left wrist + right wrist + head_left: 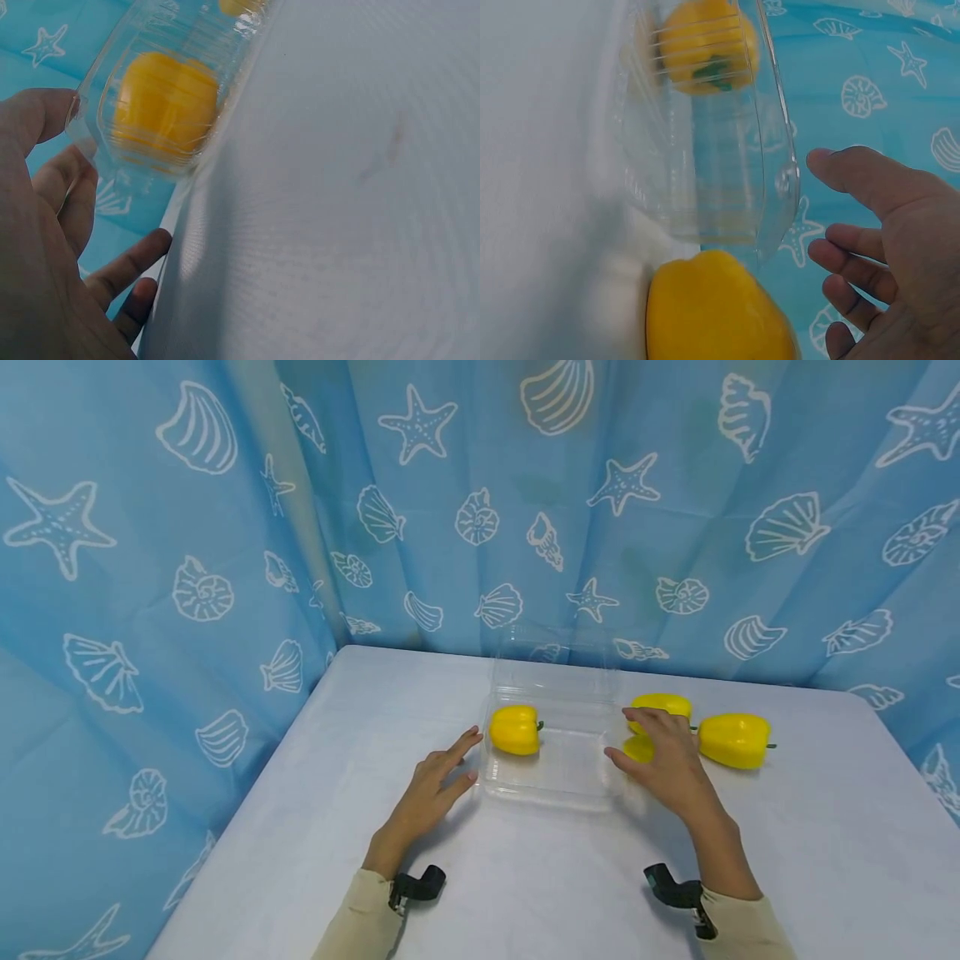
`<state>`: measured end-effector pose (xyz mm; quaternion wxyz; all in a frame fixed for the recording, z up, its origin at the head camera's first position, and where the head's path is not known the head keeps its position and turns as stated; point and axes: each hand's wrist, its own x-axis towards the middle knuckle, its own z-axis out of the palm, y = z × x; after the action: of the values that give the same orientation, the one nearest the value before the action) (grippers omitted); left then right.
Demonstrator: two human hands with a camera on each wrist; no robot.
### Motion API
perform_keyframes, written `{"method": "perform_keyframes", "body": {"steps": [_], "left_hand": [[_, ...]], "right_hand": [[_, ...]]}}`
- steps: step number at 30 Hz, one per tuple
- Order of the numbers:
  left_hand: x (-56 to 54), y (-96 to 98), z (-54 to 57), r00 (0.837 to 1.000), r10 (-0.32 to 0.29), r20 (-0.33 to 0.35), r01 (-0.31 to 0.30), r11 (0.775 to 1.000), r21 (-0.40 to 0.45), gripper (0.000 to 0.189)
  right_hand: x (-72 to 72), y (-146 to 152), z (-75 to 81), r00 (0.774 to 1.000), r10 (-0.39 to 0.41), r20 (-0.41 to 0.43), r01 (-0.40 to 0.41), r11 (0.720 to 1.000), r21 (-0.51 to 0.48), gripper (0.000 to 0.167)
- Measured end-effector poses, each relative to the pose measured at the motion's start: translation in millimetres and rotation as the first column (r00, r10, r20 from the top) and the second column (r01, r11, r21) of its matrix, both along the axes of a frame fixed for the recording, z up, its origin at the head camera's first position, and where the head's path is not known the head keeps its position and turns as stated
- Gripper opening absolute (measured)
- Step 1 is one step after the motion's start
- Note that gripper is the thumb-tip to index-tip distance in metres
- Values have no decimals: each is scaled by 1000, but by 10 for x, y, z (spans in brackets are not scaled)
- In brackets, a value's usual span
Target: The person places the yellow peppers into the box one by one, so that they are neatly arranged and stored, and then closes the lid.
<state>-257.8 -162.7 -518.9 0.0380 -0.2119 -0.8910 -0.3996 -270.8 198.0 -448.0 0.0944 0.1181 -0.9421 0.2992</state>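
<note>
A clear plastic clamshell box [551, 781] lies with its lid [551, 677] raised at the back. Inside its left end sits a yellow bell pepper [514, 731] with a green stem. My left hand [431, 793] is at the box's left side, thumb and fingertips right at the rim, fingers spread. At the right side hovers my right hand [663, 760], fingers loosely bent and holding nothing. Another yellow bell pepper [716, 311] shows close to the box's right end, partly hidden by that hand in the head view. Farther right lies a yellow bell pepper [735, 741].
Everything stands on a table with a white cloth [540, 877]. A blue curtain [480, 560] printed with shells and starfish hangs behind the table and along its left side. Black wrist cameras sit on both forearms.
</note>
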Motion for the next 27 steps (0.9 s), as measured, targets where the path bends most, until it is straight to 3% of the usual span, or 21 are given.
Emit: {"method": "perform_keyframes", "body": {"steps": [20,27], "left_hand": [[-11,-27,-11,1000,-14,-5,14,1000,7,54],[-10,-27,-18,1000,-20,4,19,1000,7,55]], "right_hand": [[101,363,-27,994,-105,19,104,994,36,75],[116,421,-44,996,-92,15,92,995,44,77]]}}
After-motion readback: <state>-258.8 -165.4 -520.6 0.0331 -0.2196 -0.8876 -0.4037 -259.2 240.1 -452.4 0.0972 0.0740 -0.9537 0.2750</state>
